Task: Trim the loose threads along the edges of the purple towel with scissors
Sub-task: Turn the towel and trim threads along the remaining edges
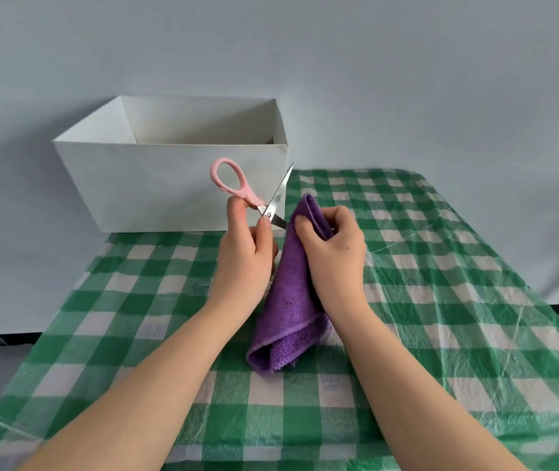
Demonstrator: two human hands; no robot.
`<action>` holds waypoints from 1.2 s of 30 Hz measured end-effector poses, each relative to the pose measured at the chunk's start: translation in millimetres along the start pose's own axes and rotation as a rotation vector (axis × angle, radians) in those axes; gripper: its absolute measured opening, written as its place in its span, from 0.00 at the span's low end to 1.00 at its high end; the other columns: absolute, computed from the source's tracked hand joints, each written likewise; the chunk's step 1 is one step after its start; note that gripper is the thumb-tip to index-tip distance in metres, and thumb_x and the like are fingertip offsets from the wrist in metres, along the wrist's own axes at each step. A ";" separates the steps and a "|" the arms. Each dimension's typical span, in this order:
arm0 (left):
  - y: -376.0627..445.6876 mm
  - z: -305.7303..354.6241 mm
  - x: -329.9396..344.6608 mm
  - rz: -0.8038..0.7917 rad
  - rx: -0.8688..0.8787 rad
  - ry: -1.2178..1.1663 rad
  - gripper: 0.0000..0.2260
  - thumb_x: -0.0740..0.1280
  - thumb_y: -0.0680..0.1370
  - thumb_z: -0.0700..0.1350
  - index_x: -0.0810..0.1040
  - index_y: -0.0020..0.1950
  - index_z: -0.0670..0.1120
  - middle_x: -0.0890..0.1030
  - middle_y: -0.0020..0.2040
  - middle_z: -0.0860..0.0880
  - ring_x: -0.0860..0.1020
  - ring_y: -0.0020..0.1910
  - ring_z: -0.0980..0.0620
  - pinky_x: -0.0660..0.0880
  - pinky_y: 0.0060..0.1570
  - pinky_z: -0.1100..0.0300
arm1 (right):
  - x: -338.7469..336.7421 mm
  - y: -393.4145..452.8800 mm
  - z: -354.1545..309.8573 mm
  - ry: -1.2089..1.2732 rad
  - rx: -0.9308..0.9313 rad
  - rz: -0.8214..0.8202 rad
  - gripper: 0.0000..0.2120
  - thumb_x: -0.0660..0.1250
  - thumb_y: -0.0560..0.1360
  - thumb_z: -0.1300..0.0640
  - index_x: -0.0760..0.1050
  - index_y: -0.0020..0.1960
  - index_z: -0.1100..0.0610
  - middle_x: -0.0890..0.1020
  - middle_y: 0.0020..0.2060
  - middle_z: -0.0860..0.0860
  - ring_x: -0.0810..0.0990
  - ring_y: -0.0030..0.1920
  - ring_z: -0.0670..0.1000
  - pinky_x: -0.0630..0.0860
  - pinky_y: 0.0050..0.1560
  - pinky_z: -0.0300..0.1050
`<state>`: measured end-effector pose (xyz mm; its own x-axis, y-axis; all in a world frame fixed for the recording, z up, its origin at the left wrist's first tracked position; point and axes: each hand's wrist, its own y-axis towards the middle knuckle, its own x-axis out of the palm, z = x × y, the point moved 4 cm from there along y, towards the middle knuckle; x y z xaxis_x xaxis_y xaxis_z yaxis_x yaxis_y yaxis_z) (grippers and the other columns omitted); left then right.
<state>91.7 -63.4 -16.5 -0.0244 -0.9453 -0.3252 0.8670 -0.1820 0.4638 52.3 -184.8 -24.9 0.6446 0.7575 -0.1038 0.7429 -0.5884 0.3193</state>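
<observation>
Even, soft daylight fills the view, bright without glare. Shadows are faint, only a pale smudge on the bench (475, 300) below the grips. Focus is sharp centrally; wide-angle distortion bends the edges outward.

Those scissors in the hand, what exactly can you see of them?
The scissors have pale pink, plastic-looking handles and shiny metal blades. The blades stand open in a V: one points up and to the right in front of the white box, the other, lower one reaches toward the top of the purple towel. One oval handle loop sticks up free; the other is hidden in the left hand, which grips them near the pivot. They are held in the air above the checked tablecloth.
</observation>
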 end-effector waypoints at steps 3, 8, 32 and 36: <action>-0.4 -2.6 2.6 -0.009 -0.010 0.026 0.09 0.57 0.82 0.42 0.63 0.61 0.47 0.68 0.27 0.50 0.66 0.23 0.57 0.63 0.24 0.62 | 6.8 -1.8 -3.0 0.012 -0.025 -0.069 0.05 0.70 0.75 0.56 0.75 0.44 0.55 0.78 0.35 0.43 0.74 0.34 0.39 0.71 0.37 0.31; -0.9 -3.4 1.8 -0.057 -0.051 -0.043 0.06 0.57 0.82 0.42 0.63 0.57 0.50 0.66 0.27 0.50 0.64 0.24 0.57 0.62 0.25 0.62 | 8.9 -1.3 2.1 -0.057 -0.029 -0.089 0.06 0.70 0.75 0.55 0.74 0.45 0.56 0.78 0.36 0.45 0.74 0.35 0.40 0.72 0.38 0.36; 0.3 -5.2 -2.0 -0.076 -0.259 -0.381 0.08 0.54 0.83 0.43 0.61 0.62 0.51 0.70 0.27 0.51 0.64 0.20 0.55 0.62 0.19 0.64 | -6.0 4.6 9.5 -0.036 0.072 0.040 0.05 0.69 0.76 0.54 0.74 0.48 0.55 0.77 0.38 0.42 0.74 0.34 0.35 0.69 0.35 0.29; 0.7 -8.4 -3.3 -0.058 -0.313 -0.433 0.08 0.54 0.83 0.45 0.62 0.62 0.51 0.72 0.26 0.52 0.67 0.20 0.54 0.59 0.19 0.66 | -3.7 6.1 11.7 0.073 0.155 0.004 0.06 0.67 0.77 0.55 0.73 0.51 0.56 0.77 0.40 0.44 0.74 0.37 0.39 0.69 0.33 0.26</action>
<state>96.6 -58.2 -22.1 -0.2228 -0.9732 0.0573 0.9633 -0.2107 0.1662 56.5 -194.5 -33.5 0.6371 0.7701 -0.0320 0.7628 -0.6241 0.1694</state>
